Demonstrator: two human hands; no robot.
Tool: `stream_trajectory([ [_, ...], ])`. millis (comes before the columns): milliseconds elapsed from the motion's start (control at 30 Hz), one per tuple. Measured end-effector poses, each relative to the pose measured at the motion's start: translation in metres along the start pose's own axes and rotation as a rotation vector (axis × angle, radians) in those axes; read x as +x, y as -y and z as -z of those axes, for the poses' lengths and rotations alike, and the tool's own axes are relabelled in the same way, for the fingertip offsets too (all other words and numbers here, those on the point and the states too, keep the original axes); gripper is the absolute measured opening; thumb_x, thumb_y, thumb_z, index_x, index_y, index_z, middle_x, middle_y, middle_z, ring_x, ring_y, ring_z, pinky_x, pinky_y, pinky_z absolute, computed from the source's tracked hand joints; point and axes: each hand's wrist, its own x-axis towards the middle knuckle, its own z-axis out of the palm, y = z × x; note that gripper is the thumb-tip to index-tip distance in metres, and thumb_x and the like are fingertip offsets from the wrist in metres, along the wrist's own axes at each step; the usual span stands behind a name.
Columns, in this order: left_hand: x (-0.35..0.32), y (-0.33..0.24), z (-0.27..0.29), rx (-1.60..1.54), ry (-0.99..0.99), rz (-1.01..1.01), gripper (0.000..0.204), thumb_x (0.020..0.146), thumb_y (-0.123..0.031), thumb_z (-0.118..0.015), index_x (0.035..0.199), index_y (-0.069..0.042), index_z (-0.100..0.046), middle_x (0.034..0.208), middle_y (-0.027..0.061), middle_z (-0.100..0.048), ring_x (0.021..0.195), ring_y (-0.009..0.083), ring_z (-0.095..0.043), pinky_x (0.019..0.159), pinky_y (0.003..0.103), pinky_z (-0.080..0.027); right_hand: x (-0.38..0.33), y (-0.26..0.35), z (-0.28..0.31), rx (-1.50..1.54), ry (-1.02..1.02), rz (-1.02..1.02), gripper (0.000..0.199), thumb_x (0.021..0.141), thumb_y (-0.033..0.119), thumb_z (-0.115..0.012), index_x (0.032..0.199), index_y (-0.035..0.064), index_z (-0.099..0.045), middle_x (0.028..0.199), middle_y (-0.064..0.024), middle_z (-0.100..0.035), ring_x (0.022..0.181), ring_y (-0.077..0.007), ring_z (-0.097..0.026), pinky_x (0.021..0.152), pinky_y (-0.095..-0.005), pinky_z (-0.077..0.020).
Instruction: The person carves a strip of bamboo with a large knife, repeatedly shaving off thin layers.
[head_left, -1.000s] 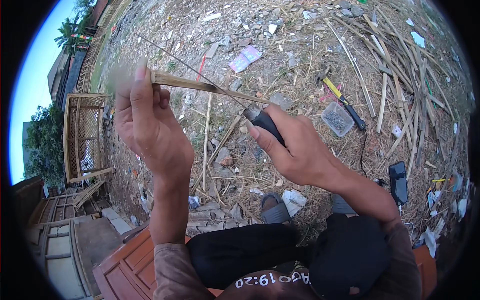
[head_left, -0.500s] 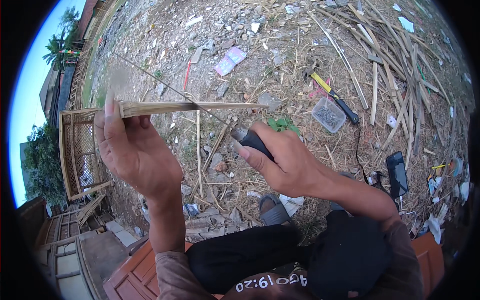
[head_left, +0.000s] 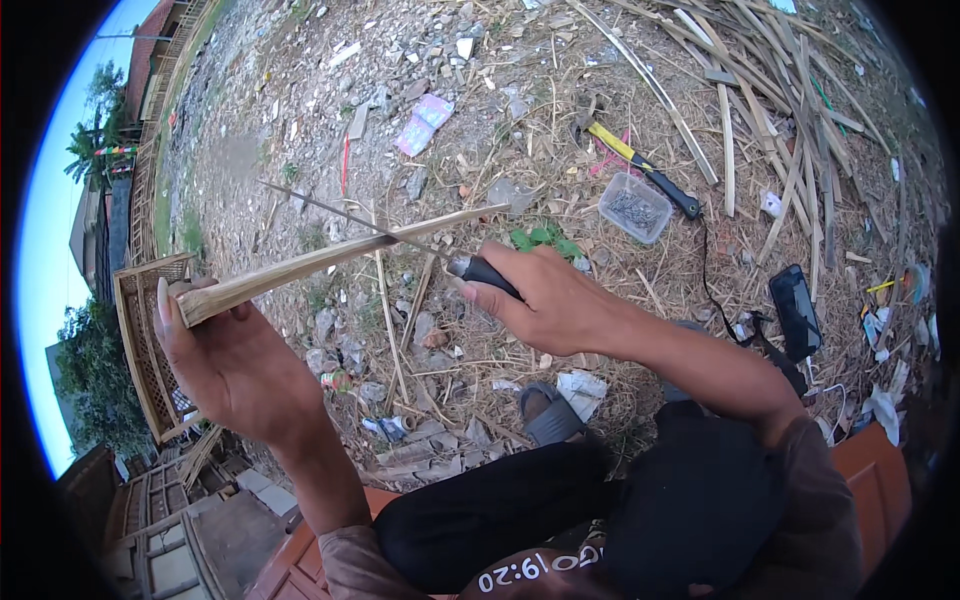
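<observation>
The bamboo strip (head_left: pixel 330 258) lies slanted across the middle of the view, its near end low at your left and its thin tip rising toward the upper right, held in the air above the littered ground (head_left: pixel 470 110). Your left hand (head_left: pixel 225 360) has its grip clenched on that near end, thumb pressed along the strip and fingers curled under it. Your right hand (head_left: pixel 545 300) is wrapped tight round the dark handle of a knife (head_left: pixel 400 230); the long narrow blade runs up and left from your fist and crosses the strip about midway along it, the edge lying against the bamboo. The two hands are well apart, one at each end of the work.

On the ground beyond your right hand sits a clear plastic box of nails (head_left: pixel 634 208), and just beside it a hammer with a yellow and black handle (head_left: pixel 645 170). A heap of split bamboo slats (head_left: pixel 760 80) spreads across the upper right. A grey sandal (head_left: pixel 545 415) is near your knees, and a woven bamboo cage (head_left: pixel 145 340) stands behind your left hand.
</observation>
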Motion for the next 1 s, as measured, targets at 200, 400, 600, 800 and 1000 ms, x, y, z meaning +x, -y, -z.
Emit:
stream_trajectory([
  [200,-0.001,0.0,-0.002,0.063,-0.096,0.0,0.031,0.1,-0.021,-0.043,0.118,0.001,-0.056,0.106,0.0105,-0.064,0.096,0.0166,-0.06,0.086,0.033,-0.046,0.013,-0.077,0.0,-0.181,-0.05,-0.27,0.034,0.096,0.033,-0.049,0.092,-0.0001,-0.055,0.065,-0.0196,-0.058,0.062,-0.0386,-0.059,0.062,-0.0476,-0.0437],
  [400,0.005,-0.004,0.012,-0.021,0.005,0.0,0.031,0.1,-0.021,-0.044,0.119,0.001,-0.056,0.108,0.0107,-0.063,0.096,0.0163,-0.059,0.082,0.032,-0.045,0.003,-0.021,-0.001,0.006,0.023,0.004,0.035,0.096,0.034,-0.049,0.092,0.0,-0.055,0.065,-0.019,-0.058,0.065,-0.0372,-0.061,0.064,-0.0462,-0.0451],
  [600,0.005,0.003,0.023,0.016,-0.048,0.028,0.032,0.1,-0.023,-0.045,0.117,0.0,-0.057,0.108,0.0104,-0.064,0.097,0.0171,-0.059,0.081,0.031,-0.045,0.019,-0.092,0.009,-0.273,0.013,-0.335,0.041,0.098,0.039,-0.047,0.09,-0.0001,-0.051,0.066,-0.0176,-0.055,0.06,-0.0335,-0.057,0.061,-0.0451,-0.043],
  [800,0.006,-0.001,0.035,-0.005,-0.045,0.03,0.03,0.1,-0.024,-0.046,0.114,0.0,-0.058,0.104,0.0097,-0.064,0.094,0.0162,-0.059,0.08,0.031,-0.044,0.016,-0.083,-0.008,-0.124,0.022,-0.265,0.035,0.096,0.033,-0.047,0.093,-0.0011,-0.056,0.07,-0.0222,-0.059,0.067,-0.0385,-0.06,0.067,-0.048,-0.0447],
  [1000,0.011,0.004,0.037,-0.023,-0.085,0.052,0.03,0.1,-0.024,-0.046,0.113,0.0,-0.058,0.103,0.0104,-0.065,0.094,0.0175,-0.06,0.08,0.032,-0.045,0.014,-0.116,0.002,-0.196,-0.02,-0.467,0.038,0.095,0.034,-0.047,0.087,-0.0021,-0.058,0.079,-0.025,-0.063,0.075,-0.0418,-0.061,0.072,-0.0493,-0.0457],
])
